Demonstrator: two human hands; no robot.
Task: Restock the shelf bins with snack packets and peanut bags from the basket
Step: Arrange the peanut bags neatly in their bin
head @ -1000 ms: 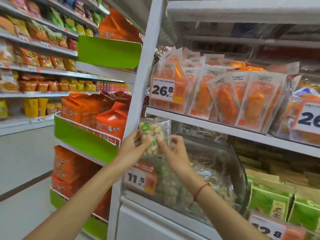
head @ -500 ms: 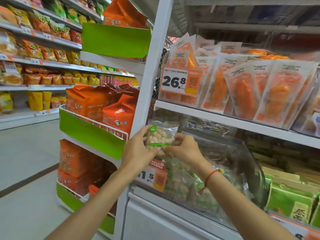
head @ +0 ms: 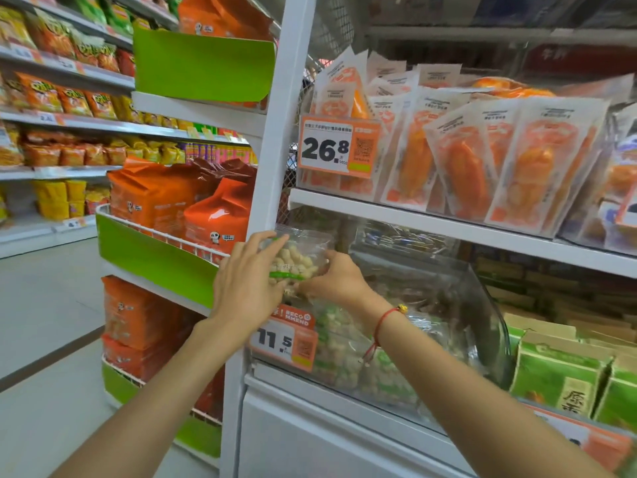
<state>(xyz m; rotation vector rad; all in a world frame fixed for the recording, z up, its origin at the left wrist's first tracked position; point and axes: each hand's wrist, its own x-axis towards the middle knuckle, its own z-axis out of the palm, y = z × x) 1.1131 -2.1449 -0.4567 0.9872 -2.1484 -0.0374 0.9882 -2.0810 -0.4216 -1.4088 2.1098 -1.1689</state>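
From the head camera, the left hand point(head: 246, 284) has its fingers spread and lightly bent around the left side of a clear peanut bag point(head: 297, 260), thumb toward the bottom. The right hand point(head: 332, 281) pinches the bag's right edge with curled fingers; a red string bracelet point(head: 381, 322) circles that wrist. The bag sits upright between the two hands, just under the front edge of the white shelf point(head: 448, 225) and above the rim of the clear plastic bin point(head: 489, 305).

That bin holds more bags of pale nuts with green labels and carries an orange price tag point(head: 286, 339) reading 11.5 at its front left corner. On the shelf above, orange snack packets point(head: 465, 160) stand in a row behind a tag point(head: 339, 146) reading 26.8. Green boxes point(head: 558, 377) stand beside the bin's right edge.

Compared with half a second earlier, the bag has tilted back toward the bin opening, and the left fingers have spread wider across it.
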